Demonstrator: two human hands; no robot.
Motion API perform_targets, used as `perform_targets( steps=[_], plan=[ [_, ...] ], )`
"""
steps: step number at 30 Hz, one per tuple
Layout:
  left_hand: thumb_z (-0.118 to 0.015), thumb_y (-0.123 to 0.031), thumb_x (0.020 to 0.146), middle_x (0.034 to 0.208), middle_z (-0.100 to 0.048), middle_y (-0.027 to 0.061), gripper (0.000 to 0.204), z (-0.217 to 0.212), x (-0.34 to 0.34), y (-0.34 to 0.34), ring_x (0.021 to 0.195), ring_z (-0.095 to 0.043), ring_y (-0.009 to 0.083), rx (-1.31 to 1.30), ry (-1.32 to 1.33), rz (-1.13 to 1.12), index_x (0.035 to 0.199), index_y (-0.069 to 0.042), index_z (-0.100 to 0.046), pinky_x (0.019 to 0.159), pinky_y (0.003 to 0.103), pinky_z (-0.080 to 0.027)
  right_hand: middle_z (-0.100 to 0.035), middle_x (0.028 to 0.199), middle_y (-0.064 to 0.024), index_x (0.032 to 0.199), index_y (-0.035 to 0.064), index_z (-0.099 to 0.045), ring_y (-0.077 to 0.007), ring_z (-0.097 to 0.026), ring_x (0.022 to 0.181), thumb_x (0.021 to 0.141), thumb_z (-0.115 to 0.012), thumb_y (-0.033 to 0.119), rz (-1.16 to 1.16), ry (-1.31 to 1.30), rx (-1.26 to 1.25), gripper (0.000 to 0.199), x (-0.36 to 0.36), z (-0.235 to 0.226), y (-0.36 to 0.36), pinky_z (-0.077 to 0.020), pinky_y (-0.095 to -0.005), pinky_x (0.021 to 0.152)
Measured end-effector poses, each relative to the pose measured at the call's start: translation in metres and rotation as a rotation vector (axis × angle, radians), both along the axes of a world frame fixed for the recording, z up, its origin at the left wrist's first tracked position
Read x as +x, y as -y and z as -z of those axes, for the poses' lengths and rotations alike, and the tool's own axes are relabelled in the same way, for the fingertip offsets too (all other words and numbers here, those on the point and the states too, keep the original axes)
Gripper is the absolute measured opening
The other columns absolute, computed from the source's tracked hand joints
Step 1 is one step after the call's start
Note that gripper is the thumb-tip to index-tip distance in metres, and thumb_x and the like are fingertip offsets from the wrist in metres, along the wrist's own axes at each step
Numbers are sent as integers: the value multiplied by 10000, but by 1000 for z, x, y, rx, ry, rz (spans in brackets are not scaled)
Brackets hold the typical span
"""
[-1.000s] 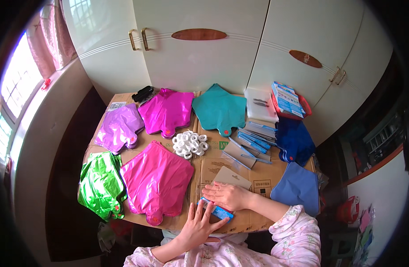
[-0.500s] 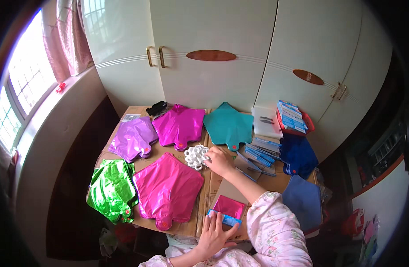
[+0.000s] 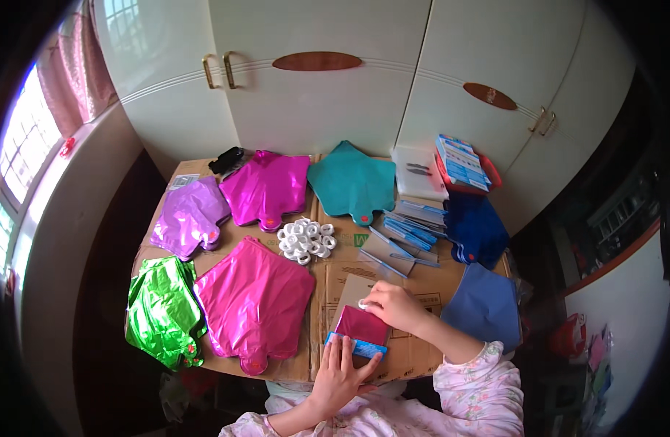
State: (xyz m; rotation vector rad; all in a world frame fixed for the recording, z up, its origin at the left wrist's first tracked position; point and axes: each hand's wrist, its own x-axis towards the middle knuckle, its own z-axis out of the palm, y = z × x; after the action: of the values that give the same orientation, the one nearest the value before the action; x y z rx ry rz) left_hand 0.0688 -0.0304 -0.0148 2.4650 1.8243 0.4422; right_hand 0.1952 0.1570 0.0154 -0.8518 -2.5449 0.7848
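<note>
Down at the table's (image 3: 167, 349) near edge, the left hand (image 3: 342, 375) lies flat, fingers spread, pinning the packet's (image 3: 360, 329) blue end so it cannot slide. Meanwhile the right hand (image 3: 393, 306) pinches a small white ring (image 3: 363, 304) at the packet's top corner, apart from the ring pile (image 3: 306, 240).

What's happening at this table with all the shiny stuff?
A person sits at a cardboard-covered table. The left hand rests flat on a small dark-pink packet with a blue strip, and the right hand holds a little white ring at its top edge. Flat foil balloons lie around: pink, green, purple, teal. A pile of white rings sits mid-table.
</note>
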Motion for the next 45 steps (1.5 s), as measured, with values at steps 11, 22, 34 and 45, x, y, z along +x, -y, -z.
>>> perform_targets(
  steps=[11,22,34,45],
  plan=[
    [-600,-631,722,1309,-362,371,807,-1,0,-2,1222,-365,542,-10,-40,2,1422,-336,-329,998,594,-332,-608,875,-120,951,45,-588,-255,-607,824,746,-740,176,153,10,-316,287,0,18,-11,-490,-367,728],
    [-570,-650,735,1310,-364,369,800,1,0,-1,1218,-372,539,0,-36,-2,1428,-346,-309,999,593,-332,-691,905,-136,949,22,-677,-234,-665,843,800,-646,164,-87,101,-543,208,1,0,-11,-506,-330,763],
    [-607,-628,731,1345,-324,353,741,-4,-1,-1,1224,-358,537,-10,-1,-9,1386,-355,-392,1006,579,-339,-691,900,-141,1067,-26,-628,-142,-635,828,897,-599,220,-147,225,-705,300,3,-22,2,-494,-306,762],
    [-528,-187,823,1144,-505,265,481,-4,-18,-17,989,-553,424,170,-188,107,1300,-161,-463,829,451,-503,-669,873,-141,1000,18,-620,-238,-646,810,799,-696,168,-44,204,-461,262,-3,-8,1,-492,-337,732]
  ],
)
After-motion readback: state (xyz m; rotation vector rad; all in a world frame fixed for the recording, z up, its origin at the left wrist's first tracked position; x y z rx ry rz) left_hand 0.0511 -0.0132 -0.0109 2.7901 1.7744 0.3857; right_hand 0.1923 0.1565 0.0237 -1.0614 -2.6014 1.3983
